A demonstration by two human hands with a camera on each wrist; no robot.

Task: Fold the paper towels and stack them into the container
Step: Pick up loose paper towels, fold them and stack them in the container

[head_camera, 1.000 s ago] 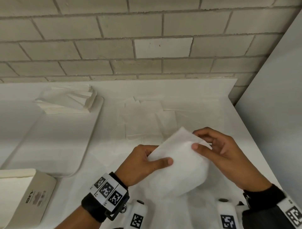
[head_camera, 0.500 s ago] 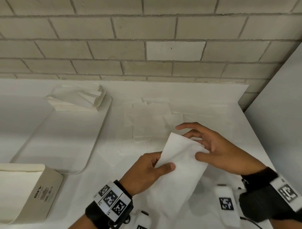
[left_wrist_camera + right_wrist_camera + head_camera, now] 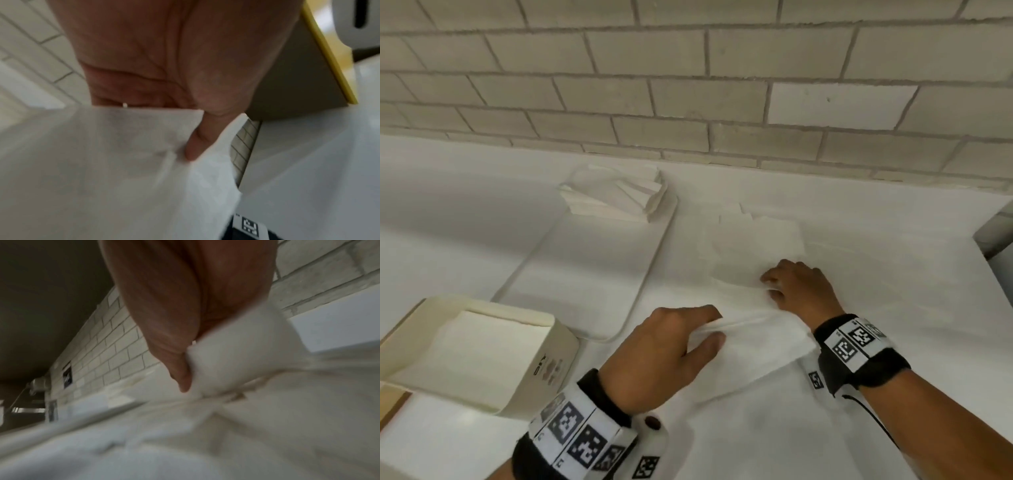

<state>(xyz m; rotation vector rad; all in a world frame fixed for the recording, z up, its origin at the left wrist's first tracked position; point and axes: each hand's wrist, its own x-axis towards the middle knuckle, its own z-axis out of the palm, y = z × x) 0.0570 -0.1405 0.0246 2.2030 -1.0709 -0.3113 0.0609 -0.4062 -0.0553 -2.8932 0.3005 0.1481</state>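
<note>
Hands: L [image 3: 671, 353] + R [image 3: 799, 287] both pinching paper towel [image 3: 753, 346] | container [image 3: 536, 373] left, holds folded towels

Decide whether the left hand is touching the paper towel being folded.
Touching. The left wrist view shows the left hand with its thumb pressed onto the paper towel.

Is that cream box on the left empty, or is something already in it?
Not empty. The box is open on top, with a flat white towel lying inside.
</note>
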